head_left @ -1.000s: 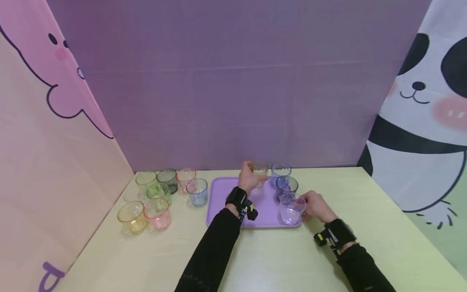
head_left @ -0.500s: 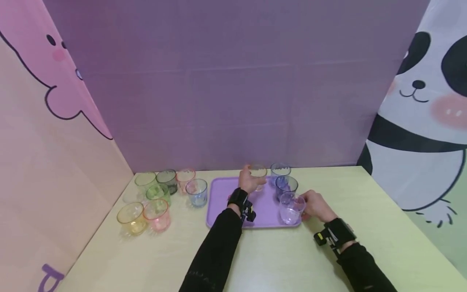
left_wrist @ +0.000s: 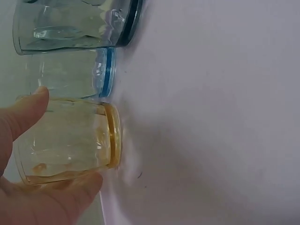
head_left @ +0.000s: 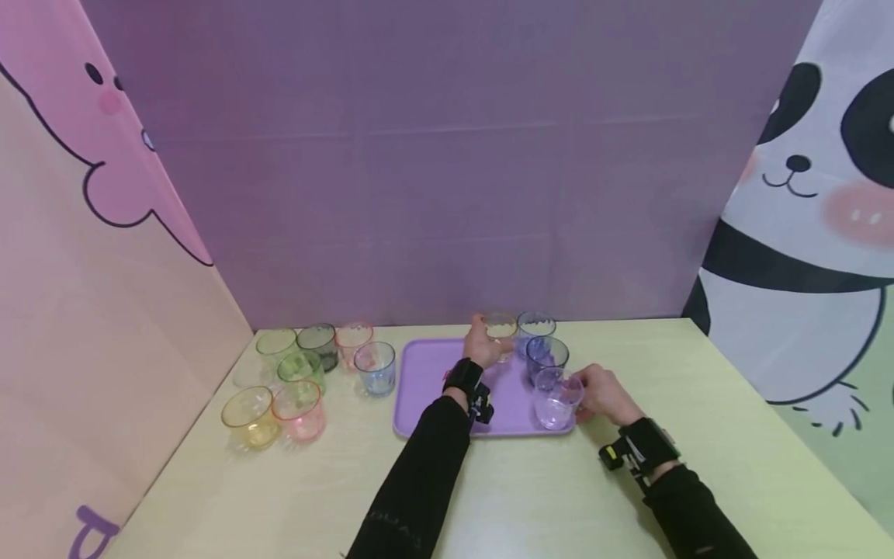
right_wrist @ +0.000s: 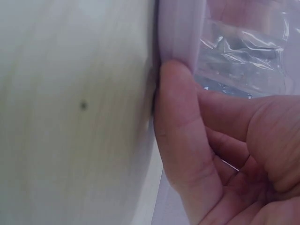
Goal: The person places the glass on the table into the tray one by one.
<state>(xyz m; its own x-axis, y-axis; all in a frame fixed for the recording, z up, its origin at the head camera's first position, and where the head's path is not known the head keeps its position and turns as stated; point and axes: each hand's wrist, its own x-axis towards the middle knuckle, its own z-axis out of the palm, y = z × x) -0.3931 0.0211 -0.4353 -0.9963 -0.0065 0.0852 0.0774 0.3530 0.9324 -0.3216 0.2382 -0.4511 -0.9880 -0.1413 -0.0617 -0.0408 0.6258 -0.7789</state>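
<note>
In the head view, my left hand (head_left: 485,343) holds an amber-rimmed glass (head_left: 500,330) at the back of the purple tray (head_left: 433,388). The left wrist view shows thumb and fingers on opposite sides of this amber glass (left_wrist: 70,140), whose base is at the tray surface, close beside a blue glass (left_wrist: 70,72). A dark blue glass (head_left: 547,361) and a clear glass (head_left: 557,404) stand in line toward the tray's front right corner. There my right hand (head_left: 604,394) pinches the tray's rim (right_wrist: 180,33), next to the clear glass.
On the table's left stand several coloured glasses, among them a yellow one (head_left: 251,423), a pink one (head_left: 302,415), a green one (head_left: 303,373) and a light blue one (head_left: 375,373). A purple backdrop (head_left: 447,194) rises behind the table's back edge.
My left hand has brought the amber glass down and a little to the right, up beside the blue glass. My right hand stays at the tray's corner.
</note>
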